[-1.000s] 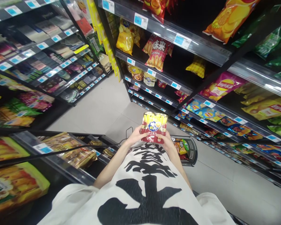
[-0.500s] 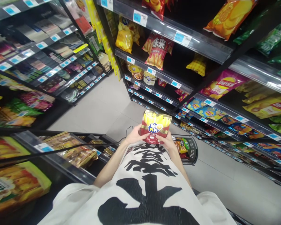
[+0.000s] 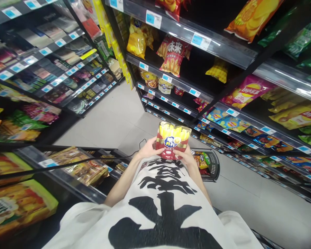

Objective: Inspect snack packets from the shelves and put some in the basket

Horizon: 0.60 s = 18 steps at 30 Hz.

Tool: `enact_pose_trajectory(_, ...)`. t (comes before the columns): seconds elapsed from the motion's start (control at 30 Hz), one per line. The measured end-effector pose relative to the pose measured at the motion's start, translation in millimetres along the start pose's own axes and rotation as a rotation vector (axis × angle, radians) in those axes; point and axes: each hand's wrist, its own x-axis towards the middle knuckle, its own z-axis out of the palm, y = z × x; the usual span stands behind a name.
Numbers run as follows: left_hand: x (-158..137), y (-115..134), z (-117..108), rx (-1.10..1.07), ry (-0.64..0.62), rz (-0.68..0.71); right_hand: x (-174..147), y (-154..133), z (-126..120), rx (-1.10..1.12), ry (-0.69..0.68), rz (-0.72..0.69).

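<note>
Held upright in front of my chest is a red and yellow snack bag [image 3: 173, 140] with fries pictured on it and a blue logo. My left hand [image 3: 149, 149] grips its left edge, thumb across the front. On the opposite edge my right hand [image 3: 185, 154] is closed around it in the same way. The fingers behind the bag are hidden. Below and to the right, a black shopping basket [image 3: 214, 166] on the floor holds several colourful snack packs [image 3: 202, 160], partly covered by my right arm.
A tall snack shelf [image 3: 181, 107] runs along the right, with Lay's bags [image 3: 248, 91] and red chip bags [image 3: 173, 55]. More shelves [image 3: 59, 77] stand at the left. Close by on my left is a shelf with boxed snacks [image 3: 76, 166]. Grey floor [image 3: 113, 114] lies between.
Almost nothing differs. The snack bag has tipped and shifted very slightly in my hands, and the view has moved a little.
</note>
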Motion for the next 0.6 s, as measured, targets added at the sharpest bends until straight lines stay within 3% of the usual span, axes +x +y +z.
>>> enact_pose_trajectory(0.6,2.4,-4.3,0.8,-0.002,-0.016,-0.004,2.8,7.4,-5.6,0.042,-0.012,-0.007)
